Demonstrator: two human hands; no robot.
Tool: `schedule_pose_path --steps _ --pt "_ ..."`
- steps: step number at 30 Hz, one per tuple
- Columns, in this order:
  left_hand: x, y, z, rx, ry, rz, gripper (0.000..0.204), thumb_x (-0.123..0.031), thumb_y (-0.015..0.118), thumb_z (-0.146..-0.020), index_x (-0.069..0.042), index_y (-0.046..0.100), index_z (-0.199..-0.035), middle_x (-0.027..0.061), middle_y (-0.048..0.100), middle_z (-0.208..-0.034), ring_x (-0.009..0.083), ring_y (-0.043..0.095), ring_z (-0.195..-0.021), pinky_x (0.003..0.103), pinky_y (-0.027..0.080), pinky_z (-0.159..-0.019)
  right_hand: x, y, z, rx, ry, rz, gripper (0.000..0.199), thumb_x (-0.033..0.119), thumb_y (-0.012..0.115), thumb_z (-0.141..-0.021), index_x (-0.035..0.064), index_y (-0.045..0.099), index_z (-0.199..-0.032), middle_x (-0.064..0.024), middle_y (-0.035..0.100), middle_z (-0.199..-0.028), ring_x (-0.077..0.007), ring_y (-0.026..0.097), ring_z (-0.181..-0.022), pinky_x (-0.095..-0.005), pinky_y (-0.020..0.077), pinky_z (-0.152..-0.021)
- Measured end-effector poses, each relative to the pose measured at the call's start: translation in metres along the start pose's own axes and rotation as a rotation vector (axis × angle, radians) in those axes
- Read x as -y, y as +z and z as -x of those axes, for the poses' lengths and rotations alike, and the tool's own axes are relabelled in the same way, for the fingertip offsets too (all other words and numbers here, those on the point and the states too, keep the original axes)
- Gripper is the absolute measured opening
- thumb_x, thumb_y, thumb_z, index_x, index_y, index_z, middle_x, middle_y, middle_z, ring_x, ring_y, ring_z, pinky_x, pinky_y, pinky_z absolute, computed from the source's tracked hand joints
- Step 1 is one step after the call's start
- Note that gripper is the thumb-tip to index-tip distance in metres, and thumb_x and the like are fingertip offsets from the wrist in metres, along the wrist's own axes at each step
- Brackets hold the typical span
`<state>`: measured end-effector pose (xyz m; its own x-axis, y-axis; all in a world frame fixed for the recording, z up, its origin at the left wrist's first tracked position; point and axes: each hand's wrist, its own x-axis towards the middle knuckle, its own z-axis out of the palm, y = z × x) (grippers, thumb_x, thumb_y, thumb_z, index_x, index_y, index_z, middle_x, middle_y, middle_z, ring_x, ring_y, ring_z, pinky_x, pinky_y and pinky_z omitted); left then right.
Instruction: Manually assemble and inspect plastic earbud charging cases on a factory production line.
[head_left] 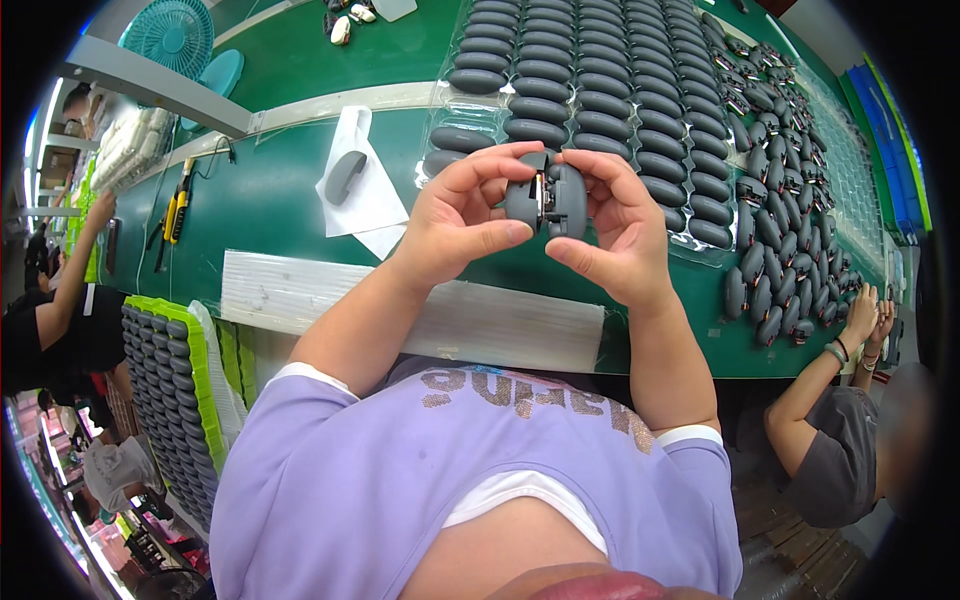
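A dark grey rounded casing [569, 200] is held up over the front of the table, between my two hands. A gap runs down its middle, and pale and coppery inner parts show there. My left hand [450, 218] grips its left half with thumb and fingers. On the other half, the fingers and thumb of my right hand [632, 228] are closed. Just beyond my hands lies a clear plastic tray [466, 113] with rows of similar dark grey oval casings. A curved grey piece [345, 178] rests on a white cloth [372, 212] to the left.
Many loose casings [785, 225] are heaped on the green table [275, 200] at right, near a co-worker's hands [866, 318]. A white foam strip [400, 305] lines the front edge. A yellow-and-black tool [176, 212], teal fan [168, 40] and filled green crate [208, 370] are at left.
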<state>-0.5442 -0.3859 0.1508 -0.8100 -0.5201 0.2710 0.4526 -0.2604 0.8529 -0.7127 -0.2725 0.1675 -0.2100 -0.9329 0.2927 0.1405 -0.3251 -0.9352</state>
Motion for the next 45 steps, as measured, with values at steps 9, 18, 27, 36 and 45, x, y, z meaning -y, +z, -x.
schedule_pose_path --steps 9,18,27,36,45 --pt "-0.006 0.005 0.004 0.033 0.032 -0.224 0.073 -0.003 0.08 -0.071 -0.004 0.045 -0.136 0.0094 0.041 -0.136 0.0206 0.054 -0.116 0.035 0.052 -0.094 0.005 -0.004 -0.002 0.038 -0.088 0.257 0.076 0.012 0.087 -0.064 -0.0019 0.049 -0.129 -0.0089 0.047 -0.121 -0.0198 0.053 -0.111 -0.0336 0.0486 -0.095" --pt "-0.003 0.005 0.008 0.027 0.042 -0.245 0.078 -0.003 0.084 -0.066 -0.004 0.047 -0.134 0.0085 0.043 -0.131 0.0214 0.058 -0.111 0.035 0.054 -0.092 0.008 -0.007 -0.003 0.112 -0.178 0.378 0.078 0.02 0.09 -0.059 0.0 0.055 -0.125 -0.0119 0.053 -0.117 -0.0211 0.056 -0.108 -0.0331 0.0524 -0.09" --pt "-0.002 0.005 0.009 0.032 0.07 -0.31 0.077 -0.004 0.086 -0.063 -0.004 0.05 -0.131 0.0084 0.046 -0.127 0.0214 0.06 -0.108 0.035 0.056 -0.089 0.007 -0.008 -0.001 0.112 -0.195 0.452 0.079 0.022 0.091 -0.057 0.0001 0.055 -0.124 -0.0122 0.054 -0.116 -0.0215 0.056 -0.108 -0.0332 0.0532 -0.089" --pt "0.002 0.005 0.007 0.025 0.145 -0.3 0.073 -0.002 0.086 -0.061 -0.003 0.053 -0.125 0.0093 0.049 -0.123 0.0212 0.06 -0.108 0.035 0.056 -0.09 0.005 -0.005 0.0 0.133 -0.177 0.359 0.082 0.023 0.091 -0.056 -0.0009 0.055 -0.125 -0.013 0.055 -0.117 -0.0227 0.057 -0.108 -0.0337 0.0535 -0.09" --pt "0.011 0.006 0.006 -0.194 -0.026 -0.153 0.064 -0.009 0.08 -0.075 -0.001 0.045 -0.128 0.0095 0.05 -0.131 0.0153 0.057 -0.105 0.028 0.052 -0.088 -0.011 -0.009 0.006 0.048 0.207 0.135 0.067 0.015 0.08 -0.075 -0.0053 0.05 -0.131 -0.0153 0.048 -0.136 -0.022 0.055 -0.115 -0.0343 0.0475 -0.096"
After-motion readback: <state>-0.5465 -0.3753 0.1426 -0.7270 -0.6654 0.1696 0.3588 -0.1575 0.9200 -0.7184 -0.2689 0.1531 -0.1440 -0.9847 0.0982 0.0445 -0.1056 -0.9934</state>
